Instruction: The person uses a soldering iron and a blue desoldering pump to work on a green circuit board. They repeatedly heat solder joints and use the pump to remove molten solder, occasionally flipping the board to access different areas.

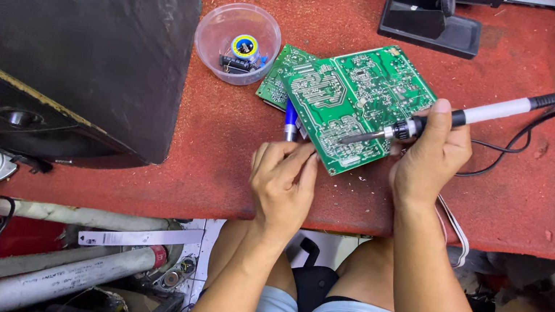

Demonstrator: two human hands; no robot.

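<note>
Soldering: the right hand [432,153] is closed in a pen-like grip around the dark collar of a soldering iron [470,115], a slim rod with a white barrel and a black cable end.
Iron tip: the grey metal point slants down-left from that grip and meets the solder side of the circuit board [356,94].
Circuit board: a flat green rectangle, glossy, laced with pale traces and silver solder dots, lying tilted just left of the right grip, its near corner at the fingertips of the left hand [282,182].
Left grip: fingers bunched and pinched at the board's lower edge; whether they also pinch something thin I cannot tell.
Second board: a smaller green board [275,82] lies partly under the large one, beyond the left grip.
Blue tool: a blue-handled tool with a metal end [289,125] pokes out from under the board, just above the left fingers.
Cup: a round clear plastic cup [237,41] holding small dark components and a yellow-blue ring, well beyond the left grip.
Tabletop: rough, worn red surface [528,193], speckled with debris.
Stand: a black iron stand [431,21] at the far edge.
Speaker cabinet: a large scuffed black box [62,28], far left.
</note>
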